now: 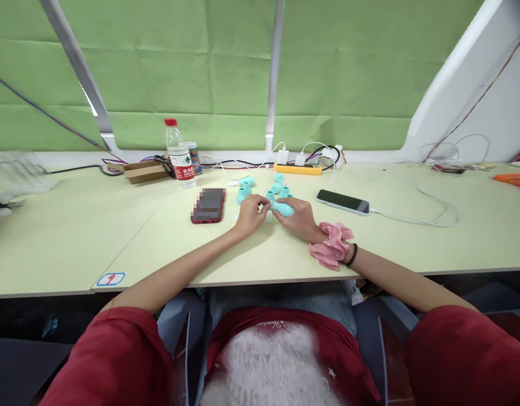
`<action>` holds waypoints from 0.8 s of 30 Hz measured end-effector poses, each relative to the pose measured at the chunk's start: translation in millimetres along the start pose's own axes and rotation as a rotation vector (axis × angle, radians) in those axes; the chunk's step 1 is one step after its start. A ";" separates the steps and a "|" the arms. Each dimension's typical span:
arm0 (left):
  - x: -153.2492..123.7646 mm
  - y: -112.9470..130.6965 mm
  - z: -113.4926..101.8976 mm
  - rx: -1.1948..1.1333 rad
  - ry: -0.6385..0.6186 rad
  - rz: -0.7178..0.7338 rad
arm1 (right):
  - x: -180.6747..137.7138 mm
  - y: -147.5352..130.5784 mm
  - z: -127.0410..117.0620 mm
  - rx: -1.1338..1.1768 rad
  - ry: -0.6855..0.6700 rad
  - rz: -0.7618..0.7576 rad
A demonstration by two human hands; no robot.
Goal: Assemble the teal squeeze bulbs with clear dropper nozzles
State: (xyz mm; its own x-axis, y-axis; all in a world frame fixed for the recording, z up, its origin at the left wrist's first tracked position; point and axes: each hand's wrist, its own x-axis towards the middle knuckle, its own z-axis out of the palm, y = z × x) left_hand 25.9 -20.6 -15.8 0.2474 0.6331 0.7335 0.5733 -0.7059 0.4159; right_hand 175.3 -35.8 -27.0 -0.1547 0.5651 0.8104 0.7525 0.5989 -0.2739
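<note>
At the middle of the table my right hand (300, 217) is closed around a turquoise bulb-shaped plastic piece (283, 210), its rounded end toward me. My left hand (252, 214) meets it from the left, thumb and fingertips pinched at the piece's narrow end. Whatever small part the left fingertips grip there is too small to name. Just beyond my hands lie several similar turquoise pieces: one hollow piece (242, 195) stands by the left hand, another (284, 192) behind the right hand, and one (278, 177) farther back.
A red-cased phone (208, 206) lies to the left, a charging phone (343, 202) to the right with its white cable. Behind are a water bottle (181, 155), a can (194, 158), a cardboard box (145, 171) and a yellow power strip (298, 168).
</note>
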 end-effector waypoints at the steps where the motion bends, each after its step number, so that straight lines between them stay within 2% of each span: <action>1: 0.4 -0.6 -1.2 -0.030 0.007 -0.017 | 0.4 0.4 -0.1 -0.008 -0.009 -0.006; 4: 2.0 -3.1 -5.4 -0.077 0.003 -0.048 | 0.5 2.4 0.1 -0.041 -0.036 -0.028; 7: 4.3 -5.0 -8.8 -0.023 -0.071 -0.031 | -0.6 3.8 0.4 -0.078 -0.057 -0.046; 11: 6.3 -5.1 -8.1 0.166 -0.164 0.064 | -2.1 2.7 -0.1 -0.139 -0.092 -0.072; 16: 5.5 -5.4 -2.5 0.396 -0.206 0.175 | -2.8 0.5 -0.8 -0.231 -0.122 -0.141; 21: 6.4 -7.8 -4.2 0.362 -0.228 0.229 | -3.1 0.1 -1.8 -0.278 -0.150 -0.192; 24: 8.0 -8.0 -7.2 0.296 -0.240 0.210 | -3.2 0.2 -2.9 -0.273 -0.148 -0.199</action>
State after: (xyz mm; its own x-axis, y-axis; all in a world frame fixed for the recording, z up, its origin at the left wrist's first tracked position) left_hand 17.7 -12.2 -9.4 0.5370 0.5659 0.6256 0.6820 -0.7277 0.0729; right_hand 177.8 -39.0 -28.1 -0.3916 0.5408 0.7444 0.8382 0.5434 0.0463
